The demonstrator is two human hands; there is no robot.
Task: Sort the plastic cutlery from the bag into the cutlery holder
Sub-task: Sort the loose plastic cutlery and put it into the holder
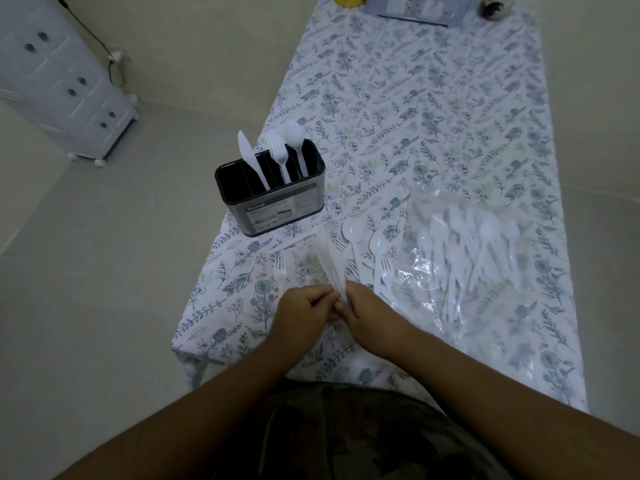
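1. While blurred by motion, bundle of white plastic cutlery (327, 265) was held upright over the near worktop edge; seemingly knives, but could not tell for sure.
2. Was pinched at its lower end by both grips: left hand (304, 308) and right hand (363, 311), fingers curled round the handles, knuckles nearly touching.
3. Lay loose just beyond the hands: several spoons (349, 233) and a fork (280, 271) on the floral worktop (433, 109).
4. Sat to the right, well apart from the holder: clear bag (478, 258), most cutlery inside it.
5. Stood at the left edge: cutlery holder (270, 199), with one knife, one fork and one spoon in separate slots.
6. Judged as gathering and squaring one kind; sorting barely begun.
7. Next called for: carrying the bundle to the knife's slot, handles down, without spilling.
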